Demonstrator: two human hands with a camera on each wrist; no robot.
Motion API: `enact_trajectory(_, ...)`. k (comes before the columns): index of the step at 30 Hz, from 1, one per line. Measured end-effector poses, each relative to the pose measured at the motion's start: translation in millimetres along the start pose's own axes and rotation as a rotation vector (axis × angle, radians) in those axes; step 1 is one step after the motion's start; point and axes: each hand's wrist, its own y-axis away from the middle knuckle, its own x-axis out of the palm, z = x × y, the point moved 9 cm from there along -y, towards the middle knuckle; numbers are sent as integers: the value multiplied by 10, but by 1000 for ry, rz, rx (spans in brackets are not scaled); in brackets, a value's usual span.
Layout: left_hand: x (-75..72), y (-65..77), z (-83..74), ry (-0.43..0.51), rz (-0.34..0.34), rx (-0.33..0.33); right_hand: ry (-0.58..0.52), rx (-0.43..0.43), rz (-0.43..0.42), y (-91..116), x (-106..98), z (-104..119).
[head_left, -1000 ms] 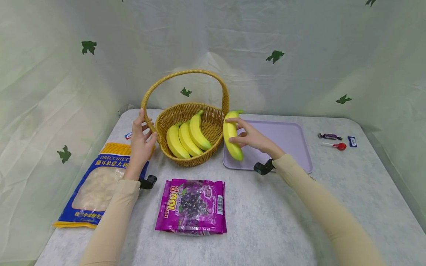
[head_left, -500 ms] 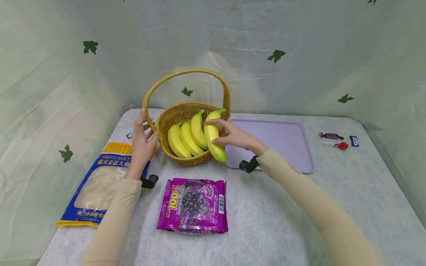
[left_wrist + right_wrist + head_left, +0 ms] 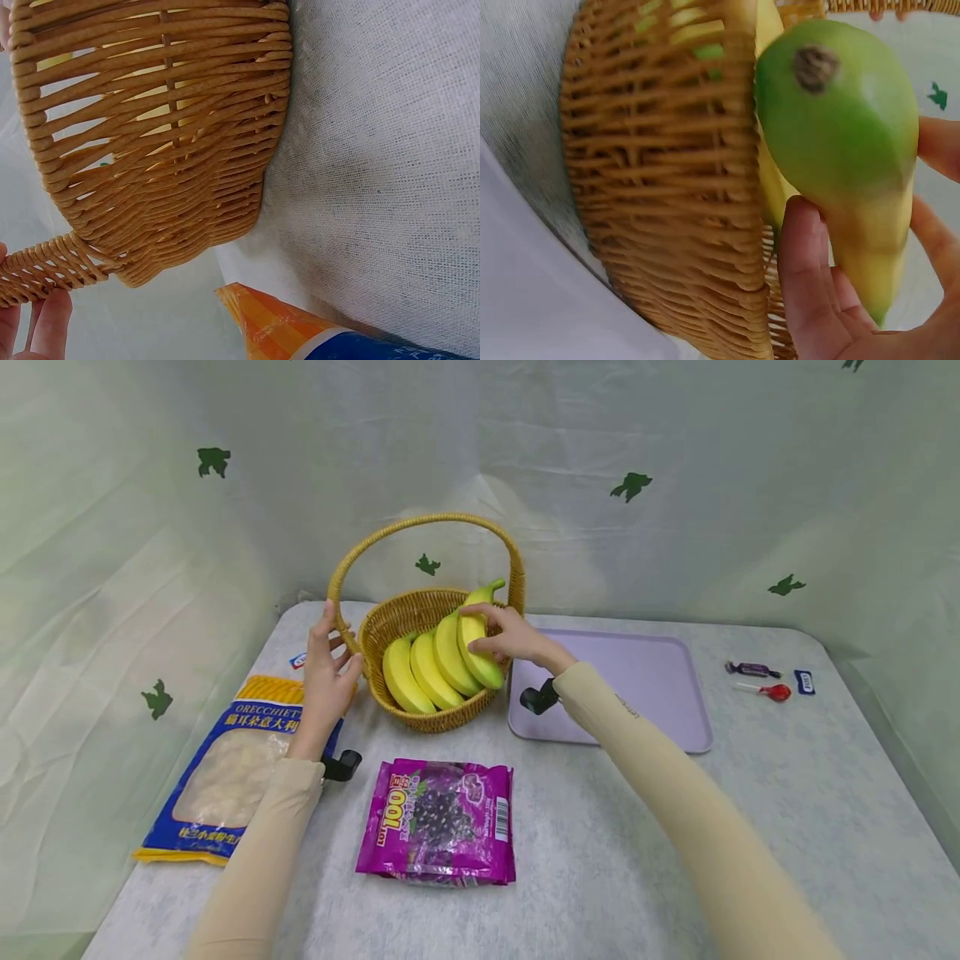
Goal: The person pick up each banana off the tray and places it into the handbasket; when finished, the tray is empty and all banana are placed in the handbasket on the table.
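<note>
A wicker basket (image 3: 435,720) with a tall arched handle stands at the back of the table. Three yellow bananas (image 3: 427,670) lie side by side inside it. My left hand (image 3: 327,668) holds the left foot of the handle (image 3: 56,262) between thumb and fingers. Over the basket's right side, my right hand (image 3: 513,639) grips another banana (image 3: 478,639), its stem pointing to the back. In the right wrist view this banana (image 3: 832,127) shows its green tip at the basket's rim, with fingers (image 3: 806,255) around its sides.
A lilac tray (image 3: 686,693) lies right of the basket. Farther right are a wrapped candy (image 3: 753,670), a red lollipop (image 3: 778,692) and a small blue packet (image 3: 805,682). A pasta bag (image 3: 232,768) lies under the left forearm; a purple candy bag (image 3: 438,822) lies in front.
My right hand has carried the banana leftward from above the tray to over the basket, against the other bananas. My left hand has stayed on the handle.
</note>
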Motion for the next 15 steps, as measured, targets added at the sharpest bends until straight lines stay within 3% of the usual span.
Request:
enact_trajectory(4,2,-2,92,-10,1,-10,48,37,-7,-49,-26,-53)
enact_trajectory(15,-12,1,75,-33,6,-11,263,103,25,-109,49,-126)
